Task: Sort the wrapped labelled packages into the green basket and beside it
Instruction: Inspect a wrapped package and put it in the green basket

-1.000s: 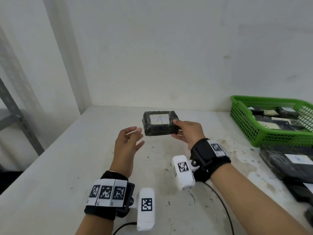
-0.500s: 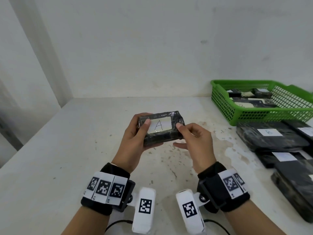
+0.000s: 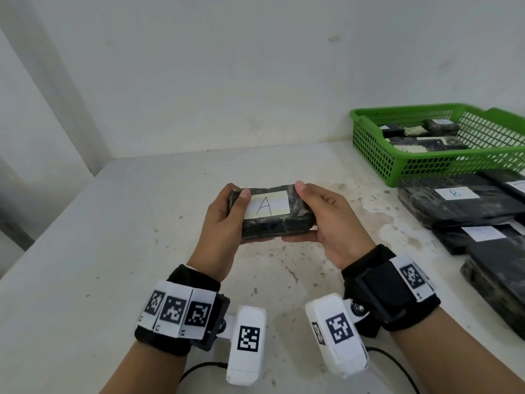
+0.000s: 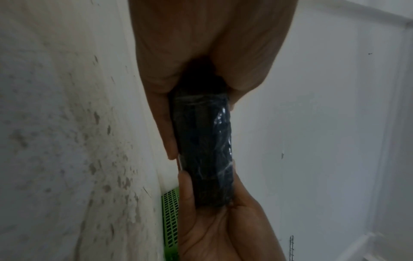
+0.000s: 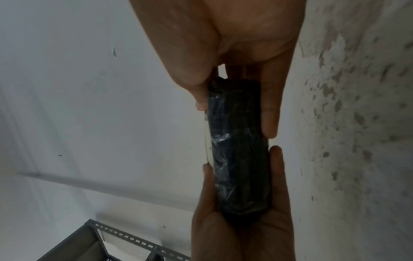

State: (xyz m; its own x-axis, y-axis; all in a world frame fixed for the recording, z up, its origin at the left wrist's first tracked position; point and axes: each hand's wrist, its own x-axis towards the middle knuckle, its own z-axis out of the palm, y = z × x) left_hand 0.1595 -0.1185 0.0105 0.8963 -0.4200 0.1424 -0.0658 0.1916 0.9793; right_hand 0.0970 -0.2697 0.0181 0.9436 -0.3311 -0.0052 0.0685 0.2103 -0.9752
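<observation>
Holding the package marked A (image 3: 272,213) above the middle of the table (image 3: 85,251), we pinch one short end in each hand: left hand (image 3: 220,228) and right hand (image 3: 332,226), thumbs on the labelled face, fingers curled underneath. The long axis runs left to right. The green basket (image 3: 377,163) stands at the table's far right corner, with larger dark packages (image 3: 454,206) along the right edge beside it. We judge the right hand nearer for the transfer.
</observation>
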